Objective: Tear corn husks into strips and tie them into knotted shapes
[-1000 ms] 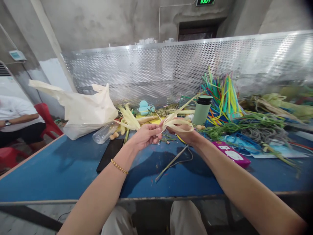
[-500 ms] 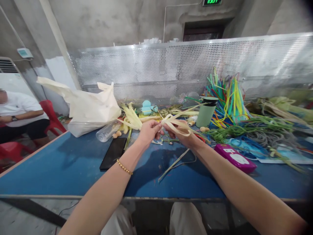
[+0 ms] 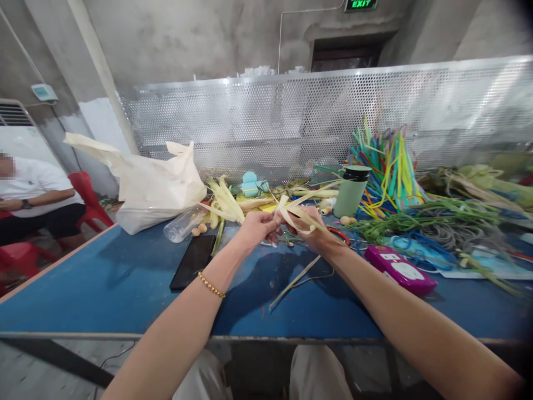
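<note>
The left hand and the right hand meet fingertip to fingertip. Both are pinched on one bunch of pale leaf strips, held above the blue table just left of the green flask and nearer the person. The bunch lies between the hands, draped over the right fingers, and its long free ends run up and rightward toward the flask. Neither hand is nearer to it. A loose strip lies on the table below the hands, a black phone lies well left of the flask, and a pink case sits in front of the flask, to its right.

Left hand beside right hand, fingers pinched.
</note>
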`<state>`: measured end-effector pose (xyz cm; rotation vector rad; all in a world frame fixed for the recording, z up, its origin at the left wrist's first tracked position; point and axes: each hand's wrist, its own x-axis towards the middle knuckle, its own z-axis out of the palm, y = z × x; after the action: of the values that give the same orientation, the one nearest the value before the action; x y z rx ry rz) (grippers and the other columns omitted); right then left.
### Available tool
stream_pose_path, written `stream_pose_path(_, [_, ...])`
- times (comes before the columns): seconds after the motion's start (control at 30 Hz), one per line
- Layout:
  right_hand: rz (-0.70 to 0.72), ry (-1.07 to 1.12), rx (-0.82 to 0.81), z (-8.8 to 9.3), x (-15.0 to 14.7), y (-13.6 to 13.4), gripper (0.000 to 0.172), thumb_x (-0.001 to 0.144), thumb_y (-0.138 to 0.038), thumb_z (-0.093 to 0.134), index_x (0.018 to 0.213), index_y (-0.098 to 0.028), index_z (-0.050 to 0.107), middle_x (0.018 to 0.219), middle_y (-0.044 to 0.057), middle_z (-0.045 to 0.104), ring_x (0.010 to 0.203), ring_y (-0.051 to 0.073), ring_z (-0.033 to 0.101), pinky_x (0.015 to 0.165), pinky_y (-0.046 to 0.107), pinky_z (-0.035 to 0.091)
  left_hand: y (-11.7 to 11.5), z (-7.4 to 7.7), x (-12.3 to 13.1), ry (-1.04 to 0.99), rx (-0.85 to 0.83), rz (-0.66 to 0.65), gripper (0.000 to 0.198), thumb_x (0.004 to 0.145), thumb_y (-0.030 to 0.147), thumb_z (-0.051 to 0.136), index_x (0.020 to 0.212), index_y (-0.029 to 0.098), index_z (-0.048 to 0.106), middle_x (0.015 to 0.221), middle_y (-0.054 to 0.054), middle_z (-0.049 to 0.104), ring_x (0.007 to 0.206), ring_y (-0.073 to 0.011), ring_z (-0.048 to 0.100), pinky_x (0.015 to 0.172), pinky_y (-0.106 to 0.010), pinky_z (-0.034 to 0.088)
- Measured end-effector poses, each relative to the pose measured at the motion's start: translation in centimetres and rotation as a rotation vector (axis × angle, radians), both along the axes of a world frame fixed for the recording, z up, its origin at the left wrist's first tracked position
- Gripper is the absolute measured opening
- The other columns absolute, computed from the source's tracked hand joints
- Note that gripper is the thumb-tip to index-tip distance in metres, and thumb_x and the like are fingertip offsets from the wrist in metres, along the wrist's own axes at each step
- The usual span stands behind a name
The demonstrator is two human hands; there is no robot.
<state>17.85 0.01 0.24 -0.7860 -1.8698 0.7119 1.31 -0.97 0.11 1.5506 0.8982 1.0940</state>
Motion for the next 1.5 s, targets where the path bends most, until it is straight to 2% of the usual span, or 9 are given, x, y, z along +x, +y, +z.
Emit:
stream_pose_path(0.13, [-0.086, 0.092, -0.019, -0.9, 0.0, 0.8, 0.049, 0.08, -0.06, 0.065, 0.057, -0.023, 0.044, 0.055, 0.0, 0.038, 0.054, 0.014, 0.033, 0.05, 0.032, 0.028, 0.8, -0.7, -0.1, 0.159, 0.147, 0.168, 0.023, 0.083, 0.021, 0.062, 0.062, 0.016, 0.055, 0.051, 0.005, 0.046, 0.048, -0.0093, 0.047, 0.051, -0.022, 0.035])
stream_pose_path(0.23, [-0.068, 0.147, -0.048, -1.3, -0.2, 1.1, 0.048, 0.078, -0.057, 0.069, 0.057, -0.022, 0.045, 0.058, 0.001, 0.04, 0.054, 0.014, 0.035, 0.05, 0.032, 0.03, 1.3, -1.3, 0.1, 0.176, 0.247, 0.221, 0.021, 0.082, 0.016, 0.059, 0.063, 0.017, 0.052, 0.058, 0.004, 0.049, 0.058, -0.0105, 0.052, 0.056, -0.022, 0.036])
stream_pose_path(0.33, [-0.05, 0.176, -0.09, -1.0, -0.5, 0.7, 0.044, 0.081, -0.055, 0.068, 0.058, -0.022, 0.051, 0.057, 0.002, 0.044, 0.053, 0.015, 0.039, 0.05, 0.033, 0.034, 1.3, -1.6, 0.6, 0.09, 0.197, 0.182, 0.018, 0.087, 0.016, 0.054, 0.07, 0.018, 0.05, 0.063, 0.002, 0.057, 0.056, -0.0101, 0.055, 0.055, -0.021, 0.037])
stream_pose_path(0.43, [-0.07, 0.182, -0.1, -0.6, -0.8, 0.3, 0.044, 0.082, -0.056, 0.067, 0.057, -0.022, 0.052, 0.055, 0.001, 0.044, 0.051, 0.014, 0.039, 0.048, 0.032, 0.034, 0.9, -1.5, 0.8, 0.086, 0.175, 0.128, 0.022, 0.092, 0.02, 0.05, 0.07, 0.018, 0.049, 0.059, 0.002, 0.057, 0.046, -0.008, 0.046, 0.05, -0.021, 0.034])
stream_pose_path(0.67, [-0.191, 0.104, -0.09, -0.2, -0.6, 0.4, 0.042, 0.078, -0.057, 0.068, 0.06, -0.021, 0.056, 0.049, -0.001, 0.041, 0.046, 0.012, 0.036, 0.04, 0.028, 0.024, 1.0, -1.1, 0.4, 0.207, 0.279, 0.223, 0.03, 0.09, 0.016, 0.045, 0.061, 0.017, 0.051, 0.053, 0.002, 0.053, 0.048, -0.0086, 0.043, 0.052, -0.022, 0.031])
stream_pose_path(0.93, [-0.346, 0.089, 0.001, 0.5, -0.4, 0.3, 0.042, 0.08, -0.054, 0.067, 0.059, -0.021, 0.052, 0.052, -0.002, 0.044, 0.049, 0.012, 0.036, 0.045, 0.028, 0.026, 1.2, -1.4, 0.5, 0.182, 0.271, 0.222, 0.025, 0.091, 0.018, 0.047, 0.068, 0.017, 0.054, 0.055, 0.002, 0.055, 0.047, -0.0088, 0.044, 0.052, -0.021, 0.032])
stream_pose_path(1.17, [-0.299, 0.034, 0.029, 1.5, -0.1, -0.8, 0.043, 0.086, -0.051, 0.062, 0.061, -0.022, 0.042, 0.049, -0.004, 0.042, 0.048, 0.012, 0.037, 0.049, 0.028, 0.028, 0.8, -1.3, 0.9, 0.142, 0.222, 0.105, 0.022, 0.09, 0.021, 0.05, 0.068, 0.018, 0.051, 0.058, 0.001, 0.059, 0.044, -0.0091, 0.046, 0.048, -0.023, 0.033])
stream_pose_path(1.4, [-0.322, -0.08, 0.038, 1.8, 0.2, -0.7, 0.041, 0.086, -0.046, 0.06, 0.057, -0.022, 0.044, 0.048, -0.002, 0.047, 0.047, 0.013, 0.042, 0.05, 0.029, 0.033, 0.6, -1.1, 0.8, 0.261, 0.263, 0.156, 0.028, 0.089, 0.021, 0.054, 0.061, 0.018, 0.05, 0.051, 0.002, 0.056, 0.042, -0.0084, 0.045, 0.049, -0.022, 0.032])
stream_pose_path(1.5, [-0.304, -0.083, 0.038, 1.7, 0.2, -0.6, 0.038, 0.086, -0.043, 0.059, 0.058, -0.022, 0.045, 0.048, -0.002, 0.048, 0.047, 0.012, 0.043, 0.049, 0.028, 0.033, 0.6, -1.1, 0.8, 0.217, 0.214, 0.141, 0.026, 0.089, 0.022, 0.054, 0.064, 0.018, 0.05, 0.053, 0.001, 0.058, 0.041, -0.0084, 0.045, 0.048, -0.023, 0.031])
